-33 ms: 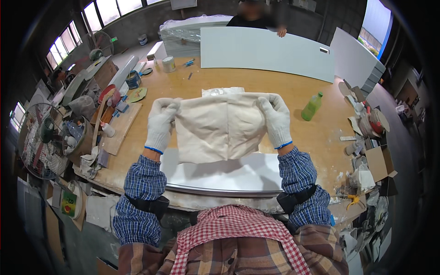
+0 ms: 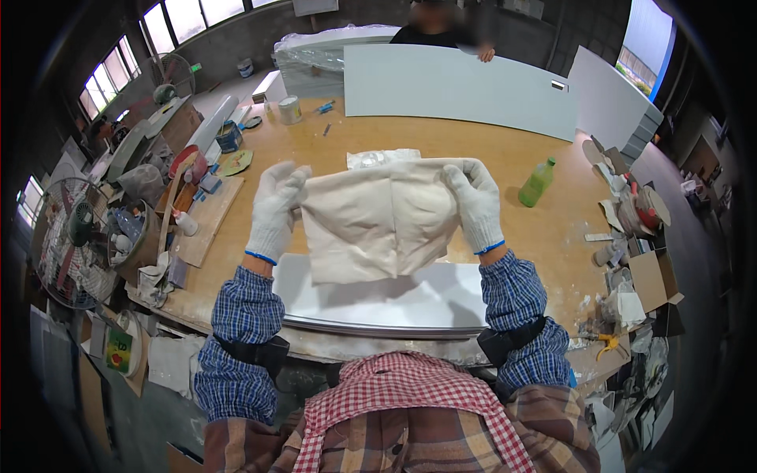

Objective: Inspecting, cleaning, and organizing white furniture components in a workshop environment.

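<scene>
A cream cloth [image 2: 371,225] with a crease down its middle hangs stretched between my two hands. My left hand [image 2: 274,209], in a white knit glove with a blue cuff edge, pinches its upper left corner. The upper right corner is gripped by my right hand [image 2: 476,202], gloved the same way. Beneath the cloth lies a stack of white panels [image 2: 386,307] at the table's near edge, partly hidden by it. Just beyond the cloth sits a crumpled white packet [image 2: 384,158].
A green bottle [image 2: 537,183] stands to the right on the wooden table [image 2: 441,140]. At the far side a person holds a long white panel [image 2: 449,83] upright. Boards, tubs and a large fan [image 2: 75,229] crowd the left. An open cardboard box [image 2: 650,280] is at the right.
My left hand has shifted slightly left and the cloth is drawn a little tauter along its top edge. Its lower edge hangs slightly differently. My right hand has barely moved.
</scene>
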The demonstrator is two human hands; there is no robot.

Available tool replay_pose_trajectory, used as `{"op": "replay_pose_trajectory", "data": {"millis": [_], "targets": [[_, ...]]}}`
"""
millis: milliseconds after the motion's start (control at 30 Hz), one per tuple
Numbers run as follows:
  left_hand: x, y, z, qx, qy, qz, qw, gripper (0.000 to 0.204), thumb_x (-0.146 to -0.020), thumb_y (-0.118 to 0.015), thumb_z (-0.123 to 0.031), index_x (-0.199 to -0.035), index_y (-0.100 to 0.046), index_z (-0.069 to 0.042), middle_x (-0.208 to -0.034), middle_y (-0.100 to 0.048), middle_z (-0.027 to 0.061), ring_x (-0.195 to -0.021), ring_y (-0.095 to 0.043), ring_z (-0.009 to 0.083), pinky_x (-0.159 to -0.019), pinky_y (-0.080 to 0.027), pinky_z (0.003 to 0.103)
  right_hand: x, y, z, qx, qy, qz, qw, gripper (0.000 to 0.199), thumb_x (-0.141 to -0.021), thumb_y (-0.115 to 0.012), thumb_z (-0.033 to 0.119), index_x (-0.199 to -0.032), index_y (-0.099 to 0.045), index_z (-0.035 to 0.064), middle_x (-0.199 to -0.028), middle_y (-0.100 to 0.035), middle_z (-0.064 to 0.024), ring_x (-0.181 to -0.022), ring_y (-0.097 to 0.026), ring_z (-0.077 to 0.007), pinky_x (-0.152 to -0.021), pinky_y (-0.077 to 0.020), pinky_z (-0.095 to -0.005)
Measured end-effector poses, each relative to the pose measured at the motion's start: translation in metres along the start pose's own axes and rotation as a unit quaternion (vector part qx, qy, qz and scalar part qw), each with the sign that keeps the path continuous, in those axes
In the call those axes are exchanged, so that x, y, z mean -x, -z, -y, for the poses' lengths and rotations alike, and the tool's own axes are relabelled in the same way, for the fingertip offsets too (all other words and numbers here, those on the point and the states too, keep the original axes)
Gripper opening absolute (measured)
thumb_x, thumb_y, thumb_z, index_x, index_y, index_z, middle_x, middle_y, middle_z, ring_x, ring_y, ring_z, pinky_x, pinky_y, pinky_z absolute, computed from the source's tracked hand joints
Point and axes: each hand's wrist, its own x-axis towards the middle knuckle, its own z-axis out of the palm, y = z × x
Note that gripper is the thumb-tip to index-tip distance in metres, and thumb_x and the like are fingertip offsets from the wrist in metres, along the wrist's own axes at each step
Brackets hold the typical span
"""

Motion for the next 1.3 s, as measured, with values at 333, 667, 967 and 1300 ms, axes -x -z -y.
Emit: {"op": "replay_pose_trajectory", "data": {"millis": [333,667,967,1300], "targets": [[0.018,-0.057,-0.080,-0.243,0.059,0.365,0.897,0.071,-0.085,-0.084,-0.025,-0.144,-0.055,0.002,-0.124,-0.069,0.0126,-0.114,-0.065,0.0207,-0.102,-0.052,0.035,-0.005,-0.020,0.032,0.031,-0.055,0.230,0.971,0.020,-0.098,-0.071,0.012,-0.113,-0.068,-0.0008,-0.099,-0.072,-0.0036,-0.092,-0.066,-0.0097,-0.085,-0.0544,-0.0254],[0.014,-0.069,-0.057,-0.163,0.170,0.363,0.902,0.038,-0.093,-0.077,-0.029,-0.114,-0.074,0.002,-0.092,-0.072,0.0008,-0.084,-0.064,0.0076,-0.078,-0.053,0.025,-0.017,-0.005,0.033,0.122,-0.038,0.117,0.985,0.039,-0.098,-0.071,0.022,-0.126,-0.062,-0.0046,-0.114,-0.071,-0.0120,-0.096,-0.069,-0.0150,-0.086,-0.0563,-0.0272],[0.006,-0.062,-0.052,0.126,0.195,0.129,0.964,0.038,-0.103,-0.067,-0.028,-0.128,-0.063,0.000,-0.113,-0.070,0.0057,-0.099,-0.068,0.0139,-0.086,-0.058,0.030,0.065,0.023,-0.058,-0.286,-0.345,0.295,0.844,0.101,-0.084,-0.070,0.069,-0.154,-0.039,0.0037,-0.148,-0.053,-0.0160,-0.134,-0.054,-0.0292,-0.113,-0.0447,-0.0507],[0.009,-0.049,-0.041,0.110,0.164,0.157,0.968,0.038,-0.103,-0.066,-0.028,-0.131,-0.060,-0.002,-0.115,-0.070,0.0068,-0.104,-0.070,0.0164,-0.092,-0.059,0.033,0.061,-0.022,-0.036,-0.359,-0.241,0.244,0.868,0.110,-0.080,-0.070,0.073,-0.158,-0.032,0.0056,-0.158,-0.043,-0.0115,-0.144,-0.044,-0.0287,-0.121,-0.0374,-0.0493]]}}
